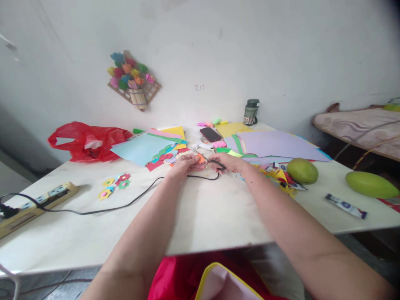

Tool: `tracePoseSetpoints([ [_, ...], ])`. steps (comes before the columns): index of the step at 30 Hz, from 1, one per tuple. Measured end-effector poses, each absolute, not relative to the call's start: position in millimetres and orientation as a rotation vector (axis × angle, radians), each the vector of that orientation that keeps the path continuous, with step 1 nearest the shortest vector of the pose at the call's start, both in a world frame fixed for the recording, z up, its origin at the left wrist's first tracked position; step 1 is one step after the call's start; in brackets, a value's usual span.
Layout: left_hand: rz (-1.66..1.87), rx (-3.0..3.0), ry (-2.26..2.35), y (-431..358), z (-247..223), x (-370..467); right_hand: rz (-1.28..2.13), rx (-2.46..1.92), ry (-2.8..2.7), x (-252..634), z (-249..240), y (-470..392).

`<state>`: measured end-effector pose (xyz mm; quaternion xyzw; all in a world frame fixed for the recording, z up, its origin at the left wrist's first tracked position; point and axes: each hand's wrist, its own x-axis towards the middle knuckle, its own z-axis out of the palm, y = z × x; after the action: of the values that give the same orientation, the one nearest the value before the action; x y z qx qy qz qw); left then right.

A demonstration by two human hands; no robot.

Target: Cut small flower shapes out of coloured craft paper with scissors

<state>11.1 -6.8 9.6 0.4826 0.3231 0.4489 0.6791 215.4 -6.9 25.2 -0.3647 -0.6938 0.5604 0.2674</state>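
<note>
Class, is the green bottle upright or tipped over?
Upright: the bottle stands with its base on the table and its lid on top.

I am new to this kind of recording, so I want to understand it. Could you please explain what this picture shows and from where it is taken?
There is no robot here: a person works with two bare hands. The single picture comes from a camera worn on the head, looking forward and down.

The left hand holds a small orange paper piece. The right hand holds scissors with black handles.

On the white table, a red plastic bag, small paper flowers and a power strip lie to the left. Further back are a phone and a bottle. To the right are large coloured sheets and two green fruits, perhaps mangoes.
</note>
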Motion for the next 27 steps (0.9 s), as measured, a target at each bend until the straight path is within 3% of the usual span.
tracePoseSetpoints([
  [27,1.007,1.084,0.705,-4.6,8.0,9.6,1.48,-0.995,-1.877,215.1,27.3,-8.8],
])
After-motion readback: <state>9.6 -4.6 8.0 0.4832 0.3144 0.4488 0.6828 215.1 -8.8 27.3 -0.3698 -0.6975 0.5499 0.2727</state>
